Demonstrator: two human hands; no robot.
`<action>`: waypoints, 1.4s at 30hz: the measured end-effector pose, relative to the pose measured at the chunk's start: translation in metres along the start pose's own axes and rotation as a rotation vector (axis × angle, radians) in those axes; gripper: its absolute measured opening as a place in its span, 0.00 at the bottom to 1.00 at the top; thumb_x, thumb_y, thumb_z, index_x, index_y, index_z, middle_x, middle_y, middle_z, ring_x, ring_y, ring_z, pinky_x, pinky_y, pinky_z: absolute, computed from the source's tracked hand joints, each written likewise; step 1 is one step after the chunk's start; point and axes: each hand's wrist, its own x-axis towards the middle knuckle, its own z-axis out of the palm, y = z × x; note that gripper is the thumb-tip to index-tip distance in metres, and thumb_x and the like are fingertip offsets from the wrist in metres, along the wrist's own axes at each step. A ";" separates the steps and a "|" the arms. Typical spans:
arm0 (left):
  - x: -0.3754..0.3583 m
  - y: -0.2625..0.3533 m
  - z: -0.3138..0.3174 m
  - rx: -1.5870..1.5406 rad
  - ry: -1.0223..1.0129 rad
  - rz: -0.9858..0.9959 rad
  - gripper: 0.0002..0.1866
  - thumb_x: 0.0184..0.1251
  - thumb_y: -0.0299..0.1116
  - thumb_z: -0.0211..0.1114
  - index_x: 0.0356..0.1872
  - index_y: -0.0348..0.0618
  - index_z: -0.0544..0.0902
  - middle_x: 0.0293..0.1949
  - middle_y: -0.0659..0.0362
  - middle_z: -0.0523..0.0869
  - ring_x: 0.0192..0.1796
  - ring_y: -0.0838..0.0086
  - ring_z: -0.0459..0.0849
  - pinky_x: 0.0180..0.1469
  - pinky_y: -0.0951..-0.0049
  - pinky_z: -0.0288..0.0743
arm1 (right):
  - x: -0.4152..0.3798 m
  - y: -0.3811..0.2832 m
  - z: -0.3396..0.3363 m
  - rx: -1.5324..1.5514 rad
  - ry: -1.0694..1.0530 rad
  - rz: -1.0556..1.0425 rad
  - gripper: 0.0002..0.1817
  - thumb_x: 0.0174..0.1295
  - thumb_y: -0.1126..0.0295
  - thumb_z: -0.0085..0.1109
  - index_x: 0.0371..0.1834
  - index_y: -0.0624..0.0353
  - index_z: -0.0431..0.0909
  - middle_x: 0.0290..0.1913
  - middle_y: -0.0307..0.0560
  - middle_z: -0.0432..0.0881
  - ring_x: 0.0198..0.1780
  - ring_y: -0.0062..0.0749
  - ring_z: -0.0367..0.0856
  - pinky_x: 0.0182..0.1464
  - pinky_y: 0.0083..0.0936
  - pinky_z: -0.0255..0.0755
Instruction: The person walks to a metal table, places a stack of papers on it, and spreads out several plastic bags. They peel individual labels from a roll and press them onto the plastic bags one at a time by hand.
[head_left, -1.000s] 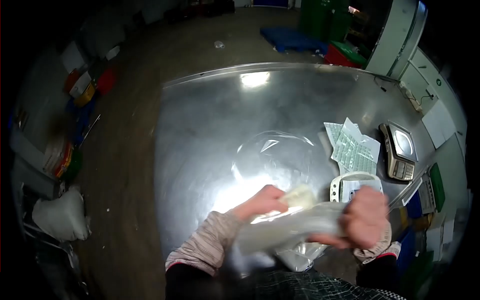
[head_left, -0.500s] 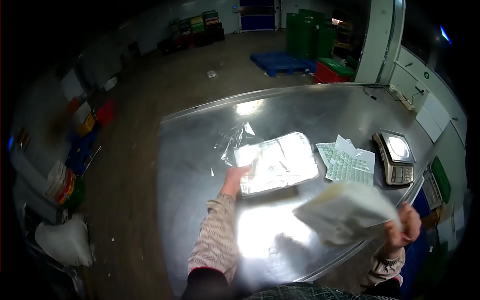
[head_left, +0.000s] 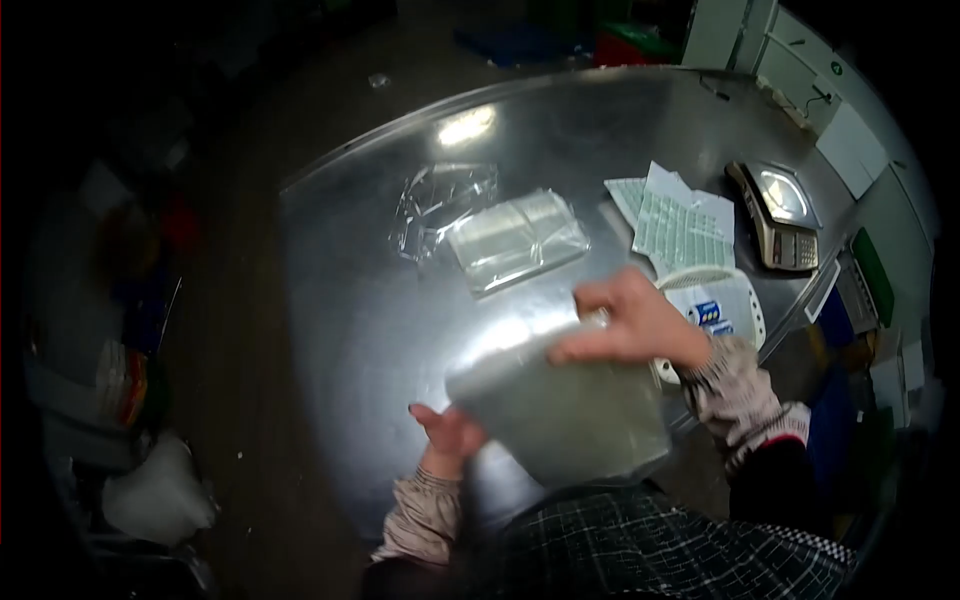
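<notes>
My right hand (head_left: 635, 322) grips the top edge of a stack of clear plastic bags (head_left: 570, 410), thumb and fingers closed on it, above the front of the metal table (head_left: 350, 290). At the stack's left edge is my left hand (head_left: 450, 432), its fingers apart and its palm against or just beside the plastic. Farther back lies another pack of clear bags (head_left: 520, 240), with crumpled clear film (head_left: 440, 205) to its left.
Printed label sheets (head_left: 685, 220) lie on the right, beside a weighing scale (head_left: 775, 215). Nearer is a white basket (head_left: 740, 300) holding blue-and-white items. A filled white sack (head_left: 160, 490) stands at the lower left. Blue pallet (head_left: 520, 45) behind.
My right hand has brought the bags left and in front of me. My left hand has let go of the pack on the table and moved down to them. The view has tilted down.
</notes>
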 end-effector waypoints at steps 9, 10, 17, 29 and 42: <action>-0.077 -0.071 0.009 0.336 0.993 0.109 0.16 0.63 0.28 0.68 0.50 0.31 0.81 0.42 0.56 0.86 0.41 0.71 0.84 0.43 0.73 0.79 | 0.045 0.045 0.133 -0.032 -0.269 0.125 0.33 0.44 0.43 0.75 0.40 0.61 0.79 0.30 0.51 0.81 0.35 0.40 0.83 0.40 0.34 0.75; -0.085 -0.075 0.006 0.343 1.030 0.129 0.16 0.62 0.27 0.69 0.49 0.31 0.80 0.42 0.56 0.85 0.41 0.71 0.84 0.43 0.73 0.79 | 0.042 0.040 0.137 0.053 -0.241 0.072 0.36 0.44 0.43 0.75 0.47 0.60 0.76 0.34 0.52 0.82 0.37 0.40 0.83 0.42 0.34 0.75; -0.106 -0.076 0.020 0.172 0.978 0.365 0.17 0.65 0.21 0.60 0.55 0.26 0.76 0.48 0.52 0.84 0.51 0.67 0.83 0.56 0.69 0.78 | -0.011 0.069 0.132 0.574 -0.314 0.396 0.34 0.56 0.57 0.72 0.61 0.68 0.73 0.49 0.47 0.80 0.43 0.23 0.78 0.50 0.21 0.70; -0.181 -0.091 0.062 0.522 0.949 0.400 0.28 0.69 0.41 0.62 0.66 0.40 0.69 0.59 0.57 0.76 0.57 0.70 0.78 0.55 0.68 0.73 | -0.015 0.067 0.101 0.701 -0.994 0.277 0.13 0.58 0.74 0.67 0.45 0.67 0.83 0.32 0.39 0.87 0.30 0.17 0.82 0.31 0.16 0.74; -0.151 -0.064 -0.007 0.570 1.047 0.147 0.10 0.60 0.23 0.68 0.43 0.36 0.83 0.40 0.58 0.87 0.39 0.74 0.85 0.46 0.73 0.77 | -0.003 0.106 0.136 0.537 -1.051 0.173 0.17 0.61 0.59 0.68 0.39 0.64 0.86 0.26 0.34 0.82 0.23 0.17 0.72 0.28 0.17 0.65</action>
